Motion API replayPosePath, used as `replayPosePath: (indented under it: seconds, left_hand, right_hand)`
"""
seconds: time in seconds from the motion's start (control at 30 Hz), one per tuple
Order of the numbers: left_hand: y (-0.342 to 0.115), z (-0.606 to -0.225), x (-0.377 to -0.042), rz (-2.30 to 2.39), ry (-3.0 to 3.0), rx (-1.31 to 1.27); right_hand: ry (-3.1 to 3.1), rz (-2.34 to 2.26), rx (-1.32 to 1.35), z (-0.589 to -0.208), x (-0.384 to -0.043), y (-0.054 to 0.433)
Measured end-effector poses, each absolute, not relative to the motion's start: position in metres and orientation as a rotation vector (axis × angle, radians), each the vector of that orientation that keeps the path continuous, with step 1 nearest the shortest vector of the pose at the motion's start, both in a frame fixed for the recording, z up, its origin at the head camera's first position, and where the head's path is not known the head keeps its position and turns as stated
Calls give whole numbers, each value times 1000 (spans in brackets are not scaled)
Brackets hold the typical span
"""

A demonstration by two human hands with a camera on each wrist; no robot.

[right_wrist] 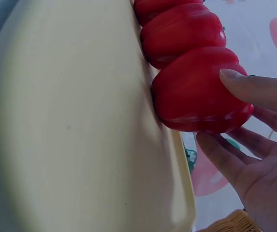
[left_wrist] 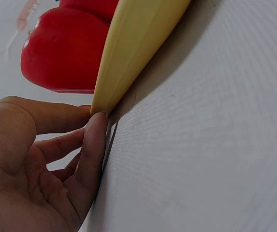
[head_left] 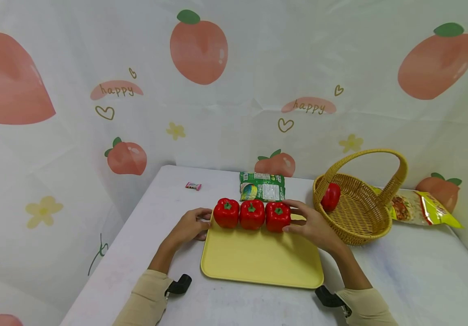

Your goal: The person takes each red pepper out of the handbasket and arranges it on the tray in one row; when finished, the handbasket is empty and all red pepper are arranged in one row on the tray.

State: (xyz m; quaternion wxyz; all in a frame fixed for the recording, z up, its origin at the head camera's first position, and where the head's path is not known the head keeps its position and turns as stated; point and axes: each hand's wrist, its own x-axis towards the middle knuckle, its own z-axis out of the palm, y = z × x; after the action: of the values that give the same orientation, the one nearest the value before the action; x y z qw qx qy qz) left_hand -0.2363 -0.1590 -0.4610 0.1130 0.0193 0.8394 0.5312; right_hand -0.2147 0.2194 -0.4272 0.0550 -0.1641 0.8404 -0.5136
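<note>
Three red bell peppers stand in a row along the far edge of a yellow tray (head_left: 258,260): a left one (head_left: 226,213), a middle one (head_left: 252,215) and a right one (head_left: 277,218). With my right hand (head_left: 313,226) I hold the right-hand pepper, thumb on one side and fingers on the other, as the right wrist view also shows at the pepper (right_wrist: 201,92). My left hand (head_left: 189,225) pinches the tray's far left corner (left_wrist: 104,99) between its fingertips, just beside the left pepper. The peppers' undersides are hidden.
A yellow wicker basket (head_left: 358,203) with a tall handle stands right of the tray, with another red pepper (head_left: 331,197) inside. Behind the peppers lies a green packet (head_left: 263,186). A small pink wrapped candy (head_left: 193,186) lies back left, and a yellow food bag (head_left: 413,208) lies behind the basket.
</note>
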Motion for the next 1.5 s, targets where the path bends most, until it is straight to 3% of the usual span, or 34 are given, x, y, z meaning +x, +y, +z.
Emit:
replayPosePath:
  seconds: [0.83,1.23,1.5]
  left_hand:
    - [-161,-464,-238,1577,2444,52]
    - [-162,-463,-238,1555,2465,40]
    - [-161,-464,-239,1560,2459,55]
  right_hand:
    - [2625,-1618,-583,-419,-213,229]
    - [2939,-1516,-699,-401,-198,264]
    - [3047,-1448,-611,-388,-193,298]
